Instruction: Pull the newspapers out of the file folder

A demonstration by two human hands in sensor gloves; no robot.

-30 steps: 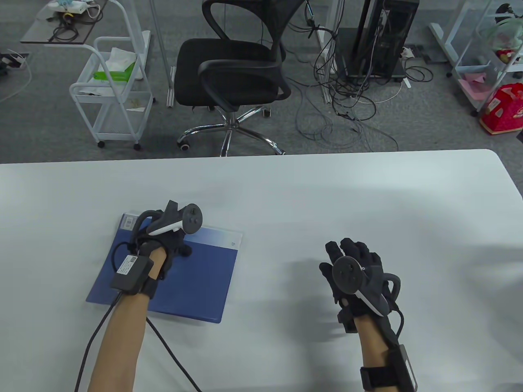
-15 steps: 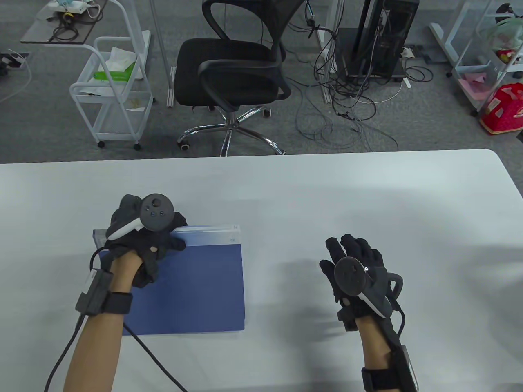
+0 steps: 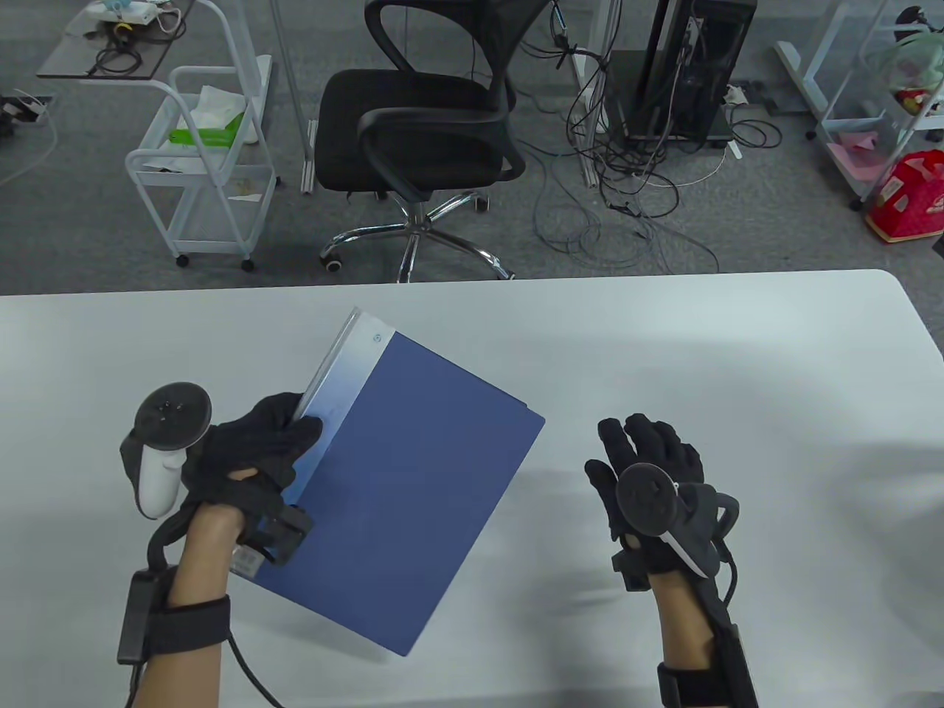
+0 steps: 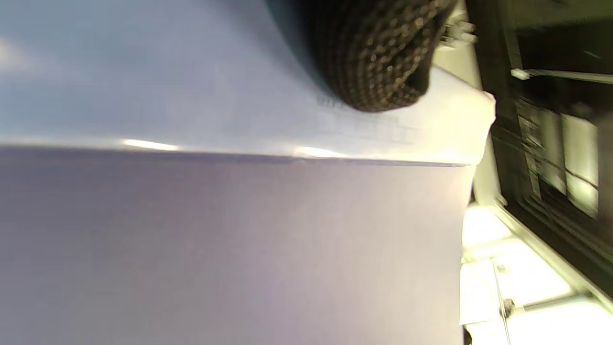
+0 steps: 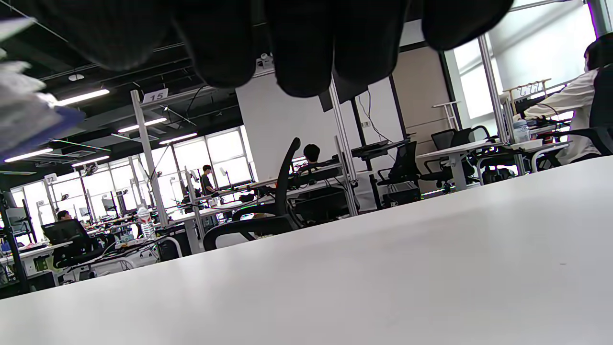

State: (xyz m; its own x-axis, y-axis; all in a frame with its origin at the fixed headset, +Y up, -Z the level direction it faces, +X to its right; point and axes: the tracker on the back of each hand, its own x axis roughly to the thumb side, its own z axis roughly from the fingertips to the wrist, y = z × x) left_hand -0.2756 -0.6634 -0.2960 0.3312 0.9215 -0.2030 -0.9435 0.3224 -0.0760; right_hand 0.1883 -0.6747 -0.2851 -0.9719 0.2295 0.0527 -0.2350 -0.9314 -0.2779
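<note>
- the left hand [image 3: 251, 450] grips the blue folder [image 3: 413, 501] at its pale spine edge, thumb on the cover, fingers wrapped under; in the left wrist view a gloved fingertip [image 4: 378, 57] presses the pale strip beside the blue cover [image 4: 230, 249]
- the folder is lifted and tilted over the left half of the tabletop [image 3: 664, 346], its far corner toward the back edge, its near corner toward the front edge; whether any part touches the top i cannot tell; it is closed, a thin pale edge of sheets [image 3: 324, 361] shows along the spine side; newspapers cannot be made out
- the right hand [image 3: 649, 479] is over the tabletop right of centre, apart from the folder, holding nothing, fingers spread loosely and pointing away from the person; in the right wrist view its fingers [image 5: 306, 48] hang above the bare white top [image 5: 383, 268]
- beyond the back edge stands a black chair [image 3: 420, 125]; a white cart [image 3: 199, 162] is to its left
</note>
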